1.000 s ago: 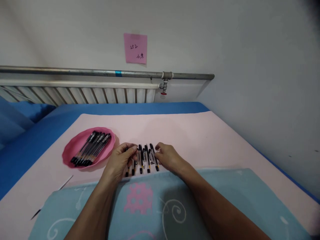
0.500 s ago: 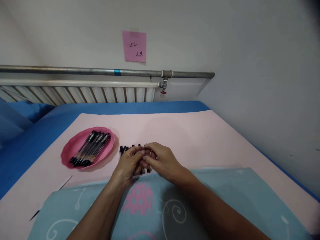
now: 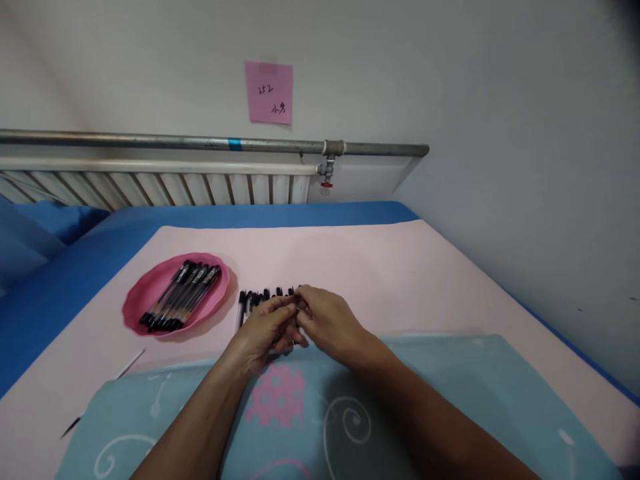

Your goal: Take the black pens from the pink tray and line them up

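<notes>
A row of black pens (image 3: 255, 297) lies on the pink sheet (image 3: 400, 267) in front of me. Over that row my left hand (image 3: 263, 330) and my right hand (image 3: 325, 320) meet, fingertips pinched together on one of the pens; most of that pen is hidden by the fingers. Both hands are closed. To the left, a pink plate (image 3: 145, 293) holds several black pens (image 3: 183, 297) lying side by side.
A light-blue patterned cloth (image 3: 400, 400) covers the near part of the surface under my forearms. A thin dark stick (image 3: 100, 393) lies at the left on the pink sheet. Blue bedding (image 3: 75, 267), a radiator (image 3: 150, 187) and a metal pipe (image 3: 200, 143) run along the wall behind.
My hands were apart at either end of the pen row; they have come together over the middle and pinched onto a pen. The pens on the plate have not moved.
</notes>
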Demonstrator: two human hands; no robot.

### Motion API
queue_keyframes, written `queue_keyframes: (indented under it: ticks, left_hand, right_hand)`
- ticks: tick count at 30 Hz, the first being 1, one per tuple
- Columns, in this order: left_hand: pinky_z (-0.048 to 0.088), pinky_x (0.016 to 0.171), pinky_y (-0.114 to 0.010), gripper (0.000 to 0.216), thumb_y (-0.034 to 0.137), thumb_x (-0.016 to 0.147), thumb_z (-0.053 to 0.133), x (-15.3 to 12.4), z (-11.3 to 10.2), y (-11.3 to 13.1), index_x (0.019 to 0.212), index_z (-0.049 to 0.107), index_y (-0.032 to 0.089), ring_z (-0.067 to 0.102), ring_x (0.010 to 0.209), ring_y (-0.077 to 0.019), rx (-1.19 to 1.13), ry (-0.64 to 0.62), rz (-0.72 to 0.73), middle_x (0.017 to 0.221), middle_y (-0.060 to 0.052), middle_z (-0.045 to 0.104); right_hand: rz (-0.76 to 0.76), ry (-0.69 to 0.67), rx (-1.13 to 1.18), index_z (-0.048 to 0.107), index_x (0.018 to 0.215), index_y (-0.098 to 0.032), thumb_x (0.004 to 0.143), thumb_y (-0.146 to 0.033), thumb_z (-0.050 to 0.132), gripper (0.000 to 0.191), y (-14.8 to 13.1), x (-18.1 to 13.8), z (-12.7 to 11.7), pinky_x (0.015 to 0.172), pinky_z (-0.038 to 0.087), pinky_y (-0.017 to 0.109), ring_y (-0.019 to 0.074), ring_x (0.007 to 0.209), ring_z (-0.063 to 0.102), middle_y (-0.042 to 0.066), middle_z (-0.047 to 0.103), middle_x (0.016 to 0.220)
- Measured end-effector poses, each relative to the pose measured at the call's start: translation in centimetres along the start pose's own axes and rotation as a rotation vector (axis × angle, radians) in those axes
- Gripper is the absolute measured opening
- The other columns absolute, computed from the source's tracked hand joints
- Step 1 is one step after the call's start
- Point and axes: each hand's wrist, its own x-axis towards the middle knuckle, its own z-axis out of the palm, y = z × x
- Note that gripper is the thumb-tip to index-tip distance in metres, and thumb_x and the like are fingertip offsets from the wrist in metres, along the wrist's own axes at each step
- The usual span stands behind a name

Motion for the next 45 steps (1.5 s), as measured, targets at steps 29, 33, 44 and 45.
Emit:
queue_keyframes:
  ticks: [29,33,44,45]
  left_hand:
    - [0.036,0.038,-0.015,0.034,0.012,0.065,0.062,-0.3,-2.0,1.6,0.098,0.053,0.012,0.053,0.053,-0.007,-0.17,0.2,0.134,0.08,-0.008,0.063]
    - [0.041,0.045,-0.017,0.032,0.011,0.066,0.061,-0.1,-1.8,1.3,0.098,0.056,0.011,0.056,0.058,-0.0087,-0.202,0.135,0.176,0.082,-0.009,0.065]
    - [0.045,0.08,-0.03,0.034,0.024,0.071,0.061,0.2,1.1,-0.2,0.105,0.055,0.018,0.055,0.101,-0.0199,-0.216,0.017,0.277,0.115,-0.011,0.058]
    - [0.044,0.081,-0.03,0.036,0.025,0.071,0.062,0.2,0.9,-0.1,0.106,0.055,0.018,0.054,0.103,-0.0199,-0.194,0.033,0.286,0.117,-0.01,0.057]
  right_hand:
    - [0.372,-0.155,0.287,0.058,0.073,-0.016,0.063,-0.01,0.049,0.014,3.4,0.2,0.2,0.051,0.032,0.021,0.0112,0.056,0.049,0.001,0.058,0.062]
    - [0.351,-0.097,0.403,0.059,0.071,-0.016,0.067,-0.01,0.046,0.014,3.5,0.2,-0.1,0.05,0.033,0.02,0.0099,0.054,0.048,0.0,0.056,0.059]
    - [0.184,-0.128,1.0,0.055,0.078,-0.016,0.072,-0.016,0.049,0.009,-0.5,-0.1,0.5,0.048,0.037,0.018,0.0072,0.049,0.047,-0.004,0.051,0.058]
    - [0.206,-0.102,0.973,0.056,0.079,-0.016,0.072,-0.018,0.049,0.01,-0.1,0.0,0.5,0.048,0.037,0.019,0.0078,0.05,0.047,-0.004,0.052,0.058]
